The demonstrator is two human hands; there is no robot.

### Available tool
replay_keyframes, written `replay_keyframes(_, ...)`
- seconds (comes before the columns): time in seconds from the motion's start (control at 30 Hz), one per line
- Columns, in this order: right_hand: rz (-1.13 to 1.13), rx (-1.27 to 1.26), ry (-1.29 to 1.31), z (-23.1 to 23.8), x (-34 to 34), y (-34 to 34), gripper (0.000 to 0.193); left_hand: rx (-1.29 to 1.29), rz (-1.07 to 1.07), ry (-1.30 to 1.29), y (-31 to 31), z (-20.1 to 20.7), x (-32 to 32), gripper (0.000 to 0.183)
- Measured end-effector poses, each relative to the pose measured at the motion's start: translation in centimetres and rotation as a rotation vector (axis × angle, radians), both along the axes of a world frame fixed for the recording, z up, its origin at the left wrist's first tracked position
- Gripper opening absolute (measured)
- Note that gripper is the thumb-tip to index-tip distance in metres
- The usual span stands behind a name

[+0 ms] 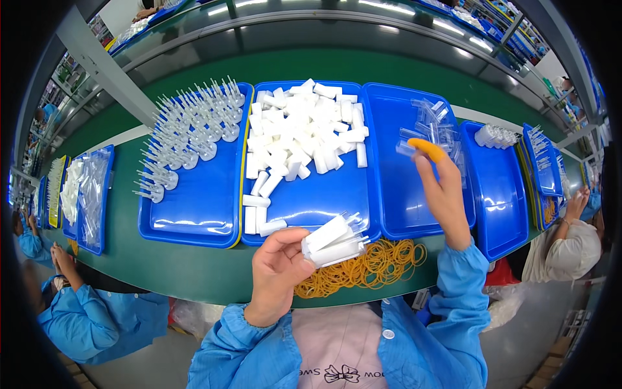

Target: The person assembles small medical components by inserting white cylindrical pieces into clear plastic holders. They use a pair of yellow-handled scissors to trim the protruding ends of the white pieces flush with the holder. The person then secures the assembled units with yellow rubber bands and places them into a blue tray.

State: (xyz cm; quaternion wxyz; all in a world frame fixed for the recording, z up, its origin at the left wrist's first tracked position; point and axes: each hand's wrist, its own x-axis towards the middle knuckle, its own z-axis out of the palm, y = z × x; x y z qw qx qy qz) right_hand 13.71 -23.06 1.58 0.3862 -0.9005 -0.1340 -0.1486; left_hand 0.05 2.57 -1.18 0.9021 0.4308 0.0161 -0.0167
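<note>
My left hand [278, 269] is closed around a small bundle of white rectangular blocks [334, 241]. Clear plastic prongs stick out of the bundle's right end. It is held above the bench's front edge, over a heap of amber rubber bands [369, 267]. My right hand [440, 188] reaches over the right blue tray [414, 211], an orange finger cot [427, 150] on one finger. Its fingertips pinch at a clear plastic sleeve [405, 148], beside a pile of similar clear sleeves [437, 126].
The middle blue tray [311, 214] holds many white blocks [298, 129]. Clear pronged parts [194, 129] fill the back of the left tray [188, 223]. Another blue tray [499, 194] holds clear-ended pieces [497, 136]. Co-workers sit on both sides; a metal post [103, 65] rises at back left.
</note>
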Motion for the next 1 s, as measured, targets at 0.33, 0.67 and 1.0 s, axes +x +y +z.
replay_keyframes(0.33,0.208,0.848,0.278,3.7,-8.6,2.2,0.027,0.497,0.158,-0.307,-0.4,0.0,-0.6,0.043)
replay_keyframes(0.67,0.183,0.897,0.298,2.8,-8.9,4.2,0.03,0.646,0.193,-0.388,-0.7,0.8,-0.9,0.042)
replay_keyframes(1.0,0.239,0.801,0.318,2.8,-9.4,4.1,0.031,0.873,0.122,-0.373,-0.6,2.9,-1.1,0.053)
